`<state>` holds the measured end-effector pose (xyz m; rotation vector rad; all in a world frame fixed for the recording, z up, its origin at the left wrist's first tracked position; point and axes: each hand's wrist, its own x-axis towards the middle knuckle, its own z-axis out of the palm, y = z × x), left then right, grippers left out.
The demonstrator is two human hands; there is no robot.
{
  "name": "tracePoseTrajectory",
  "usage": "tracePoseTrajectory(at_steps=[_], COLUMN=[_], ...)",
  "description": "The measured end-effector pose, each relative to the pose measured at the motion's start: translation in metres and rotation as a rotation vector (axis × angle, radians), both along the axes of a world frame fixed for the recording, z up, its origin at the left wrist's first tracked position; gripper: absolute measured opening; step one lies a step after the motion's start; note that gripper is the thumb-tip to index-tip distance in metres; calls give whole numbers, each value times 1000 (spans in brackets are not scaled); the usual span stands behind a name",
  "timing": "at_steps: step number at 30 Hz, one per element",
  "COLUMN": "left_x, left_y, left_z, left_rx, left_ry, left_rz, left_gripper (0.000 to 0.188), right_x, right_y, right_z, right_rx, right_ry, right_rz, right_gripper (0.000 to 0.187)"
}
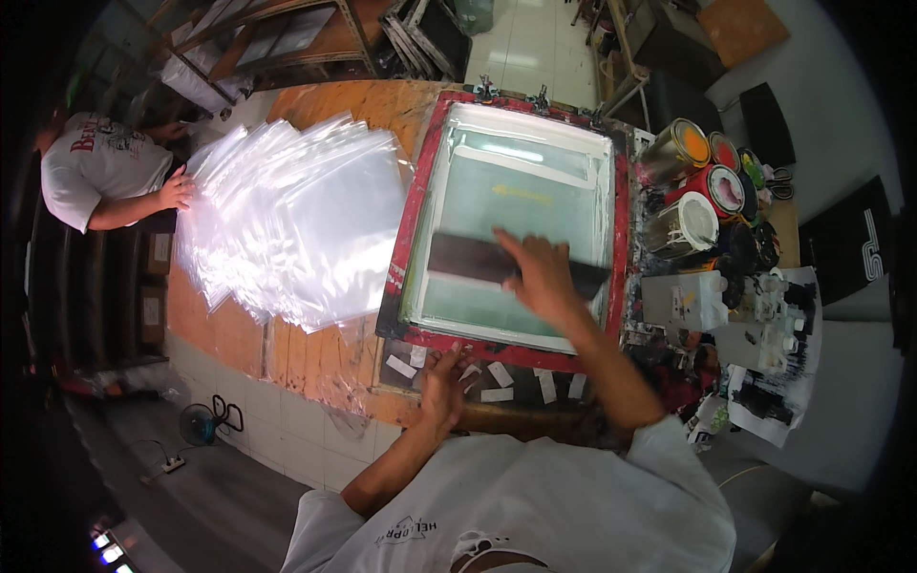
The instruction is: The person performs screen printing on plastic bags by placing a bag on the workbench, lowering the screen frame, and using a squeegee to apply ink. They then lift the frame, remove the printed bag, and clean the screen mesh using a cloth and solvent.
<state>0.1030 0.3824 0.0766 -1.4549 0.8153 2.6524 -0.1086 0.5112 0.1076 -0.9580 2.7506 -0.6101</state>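
Note:
A red-edged screen-printing frame (621,201) lies on the table before me, with pale green mesh and a faint yellow marking in its middle. My right hand (544,277) grips a long dark squeegee (468,260) that lies crosswise on the mesh, fingers stretched along its top. At the frame's near edge is my left hand (442,387), its fingers bent against the red rim. What lies under those fingertips is partly hidden. To the left of the frame spreads a fanned stack of clear plastic bags (334,215).
At the left, another person's hand (177,191) touches the bag stack. Open paint cans (685,224) and white plastic bottles (683,299) crowd the right side. Clamps (542,98) stand at the frame's far edge. Small white strips (497,394) lie along the near side.

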Motion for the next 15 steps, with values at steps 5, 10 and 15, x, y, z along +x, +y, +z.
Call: tracePoseTrajectory(at_steps=[5,10,15], left_x=[-6,-25,6], left_y=[-11,-13,9], left_z=[40,126,160], left_rx=[-14,-108,-78], left_ry=[210,645,919], left_rz=[-65,-50,-677], left_gripper=[22,35,50], right_x=[101,80,1], right_y=[5,-4,-10], right_z=[61,130,196], right_rx=[107,-15,-181], right_ry=[286,647,862], right_rz=[-95,-153,-137], right_gripper=[76,61,50])
